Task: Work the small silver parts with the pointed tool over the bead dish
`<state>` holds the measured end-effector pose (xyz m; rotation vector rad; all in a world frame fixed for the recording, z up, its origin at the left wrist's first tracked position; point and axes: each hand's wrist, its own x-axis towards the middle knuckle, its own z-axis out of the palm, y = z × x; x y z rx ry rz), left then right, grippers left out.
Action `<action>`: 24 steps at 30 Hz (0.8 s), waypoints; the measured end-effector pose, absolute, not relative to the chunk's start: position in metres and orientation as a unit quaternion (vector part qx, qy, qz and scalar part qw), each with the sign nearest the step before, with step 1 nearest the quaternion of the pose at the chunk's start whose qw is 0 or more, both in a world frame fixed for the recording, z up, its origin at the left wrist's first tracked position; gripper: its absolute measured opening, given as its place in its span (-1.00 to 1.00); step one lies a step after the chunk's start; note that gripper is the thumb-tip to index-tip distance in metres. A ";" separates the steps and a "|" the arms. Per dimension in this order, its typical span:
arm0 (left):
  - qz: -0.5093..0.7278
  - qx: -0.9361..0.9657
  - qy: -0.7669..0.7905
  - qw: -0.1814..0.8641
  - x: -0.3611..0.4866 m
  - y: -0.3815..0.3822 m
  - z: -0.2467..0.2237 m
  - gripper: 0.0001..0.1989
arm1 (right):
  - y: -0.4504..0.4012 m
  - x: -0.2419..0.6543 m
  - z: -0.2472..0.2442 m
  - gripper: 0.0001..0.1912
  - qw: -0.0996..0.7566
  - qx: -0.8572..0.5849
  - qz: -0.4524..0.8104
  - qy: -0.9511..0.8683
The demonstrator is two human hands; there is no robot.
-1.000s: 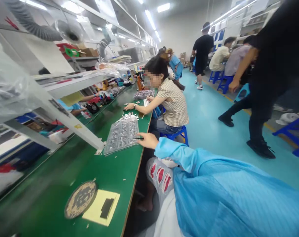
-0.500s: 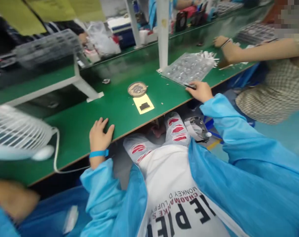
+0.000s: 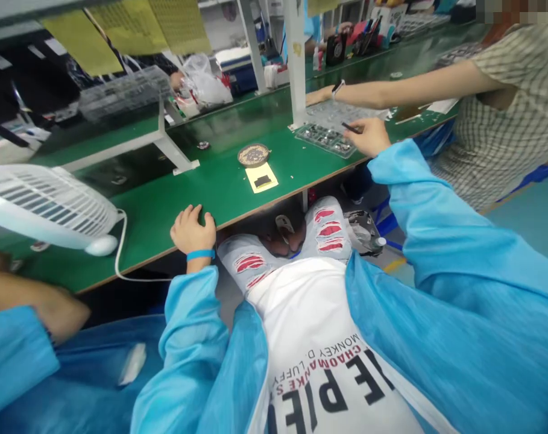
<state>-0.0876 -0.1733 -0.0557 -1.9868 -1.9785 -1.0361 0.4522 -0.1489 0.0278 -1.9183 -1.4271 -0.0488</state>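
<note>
My left hand (image 3: pixel 193 230) rests palm down on the front edge of the green table (image 3: pixel 228 196), fingers loosely spread and holding nothing. A blue band circles its wrist. My right hand (image 3: pixel 372 137) is closed around a slim black tool (image 3: pixel 352 128), whose exact kind I cannot make out. Just left of that hand lies a clear plastic tray (image 3: pixel 327 138) with small parts in its compartments. Between my hands are a round dish (image 3: pixel 254 155) of small bits and a yellow note (image 3: pixel 261 181) with a dark rectangular piece on it.
A co-worker's arm (image 3: pixel 391 93) reaches in from the right over a second clear tray sheet (image 3: pixel 350 111). A white fan (image 3: pixel 52 208) stands at the left, its cord hanging over the edge. White shelf posts (image 3: pixel 296 66) rise behind. Another person's arm (image 3: pixel 34 295) is at lower left.
The co-worker's arm has stretched left across the trays, and compartments with parts now show at the front. My right hand has lifted slightly with the black tool. The camera view has shifted.
</note>
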 end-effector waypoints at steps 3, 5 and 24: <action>-0.320 -0.678 -0.660 0.053 -0.091 -0.175 -0.058 -0.49 | -0.150 0.452 0.018 -0.36 0.353 -0.743 -0.009 -0.569; -0.302 -0.685 -0.661 0.047 -0.092 -0.179 -0.060 -0.47 | -0.151 0.452 0.009 -0.39 0.351 -0.742 -0.004 -0.571; -0.409 -0.601 -0.660 0.193 -0.094 -0.188 -0.113 -0.50 | -0.152 0.475 0.002 -0.53 0.565 -0.613 0.056 -0.550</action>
